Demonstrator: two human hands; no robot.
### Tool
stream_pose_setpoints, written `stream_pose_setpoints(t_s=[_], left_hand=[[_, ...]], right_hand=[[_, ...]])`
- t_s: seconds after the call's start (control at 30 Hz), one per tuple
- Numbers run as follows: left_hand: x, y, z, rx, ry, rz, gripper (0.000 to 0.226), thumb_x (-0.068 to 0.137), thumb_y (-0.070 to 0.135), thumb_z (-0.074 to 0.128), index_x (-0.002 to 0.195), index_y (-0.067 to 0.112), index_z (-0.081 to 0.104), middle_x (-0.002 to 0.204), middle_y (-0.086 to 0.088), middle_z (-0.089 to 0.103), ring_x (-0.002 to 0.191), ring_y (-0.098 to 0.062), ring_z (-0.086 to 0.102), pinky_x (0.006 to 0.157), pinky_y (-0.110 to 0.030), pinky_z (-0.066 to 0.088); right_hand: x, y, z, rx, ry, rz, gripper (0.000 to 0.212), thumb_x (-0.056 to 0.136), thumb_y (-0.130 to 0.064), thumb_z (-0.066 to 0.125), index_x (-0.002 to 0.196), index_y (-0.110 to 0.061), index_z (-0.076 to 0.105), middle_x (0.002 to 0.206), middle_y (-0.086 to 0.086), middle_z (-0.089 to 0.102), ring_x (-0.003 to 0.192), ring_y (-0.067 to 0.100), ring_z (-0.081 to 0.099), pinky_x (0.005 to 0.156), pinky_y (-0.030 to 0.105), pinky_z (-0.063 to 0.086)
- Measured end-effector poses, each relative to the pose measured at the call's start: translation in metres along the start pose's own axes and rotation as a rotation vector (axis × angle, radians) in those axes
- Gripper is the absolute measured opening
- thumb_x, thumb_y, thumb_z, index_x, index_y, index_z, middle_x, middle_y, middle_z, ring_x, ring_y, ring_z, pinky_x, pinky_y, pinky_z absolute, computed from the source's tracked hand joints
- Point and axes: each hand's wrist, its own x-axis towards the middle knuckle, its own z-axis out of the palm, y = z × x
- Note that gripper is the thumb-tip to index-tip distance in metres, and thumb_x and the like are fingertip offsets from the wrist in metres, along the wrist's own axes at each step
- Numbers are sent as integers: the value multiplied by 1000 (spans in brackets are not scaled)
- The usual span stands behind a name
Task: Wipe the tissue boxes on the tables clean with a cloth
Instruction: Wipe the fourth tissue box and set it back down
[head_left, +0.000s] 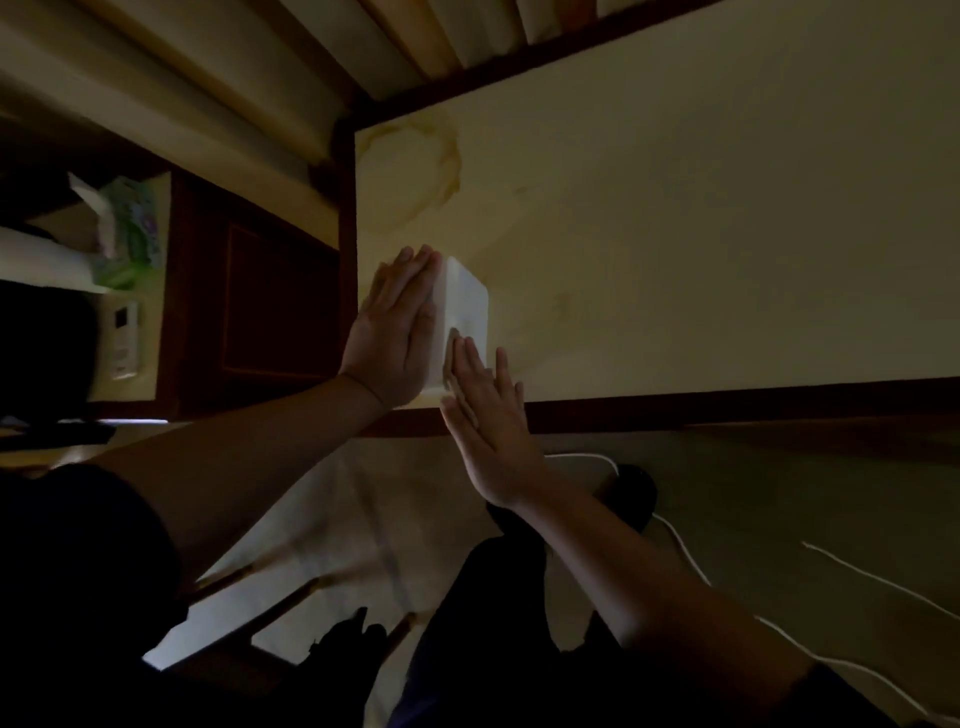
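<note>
The white tissue box (462, 312) stands at the near left corner of the bench (701, 234), close to both the near rim and the left edge. The left hand (395, 332) lies flat, fingers straight, against its left side; the right hand (488, 415) lies flat on its near face, neither curled round it. No cloth shows. A hard sideways push could tip or slide the box off the corner; open room lies far and right
</note>
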Motion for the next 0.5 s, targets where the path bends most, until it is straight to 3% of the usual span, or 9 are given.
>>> stream_pose_setpoints(t_s=[0.07,0.13,0.2,0.27,0.33,0.5], left_hand=[[-1,-1,0,14,-18,2,54,110,26,29,157,2,40,164,-15,38,156,-30,28,129,-46,18],[-2,-1,0,22,-33,-6,55,109,27,28,157,2,39,164,-14,37,156,-29,26,130,-45,16],[-3,0,0,14,-42,-17,56,108,28,28,158,3,39,165,-14,37,156,-30,26,130,-44,15],[-3,0,-1,5,-42,-24,57,108,30,27,158,3,39,164,-14,37,156,-32,26,130,-42,12],[-2,-1,-1,-9,-41,-23,58,109,32,26,158,3,38,165,-14,37,156,-33,26,130,-42,12],[-4,-3,3,-63,-35,-17,60,110,36,25,159,5,36,166,-13,35,157,-33,23,129,-50,16]], right_hand=[[-1,2,-14,-188,43,-63,56,114,-43,21,168,-25,24,173,-9,18,162,15,0,130,47,-1],[1,5,-34,-360,103,-18,54,113,-40,23,147,-19,59,148,4,57,144,26,35,120,38,23],[0,2,-61,-498,196,105,50,111,-40,32,113,-16,76,114,7,63,115,29,48,99,36,34],[-5,-5,-90,-538,320,218,46,111,-37,43,92,-10,75,103,6,53,98,26,44,88,39,38],[-14,-12,-122,-701,484,206,45,111,-36,44,94,-8,75,107,10,53,97,30,50,84,41,40],[-20,2,-187,-995,636,297,45,110,-42,41,145,-20,60,134,15,50,121,38,49,98,52,43]])
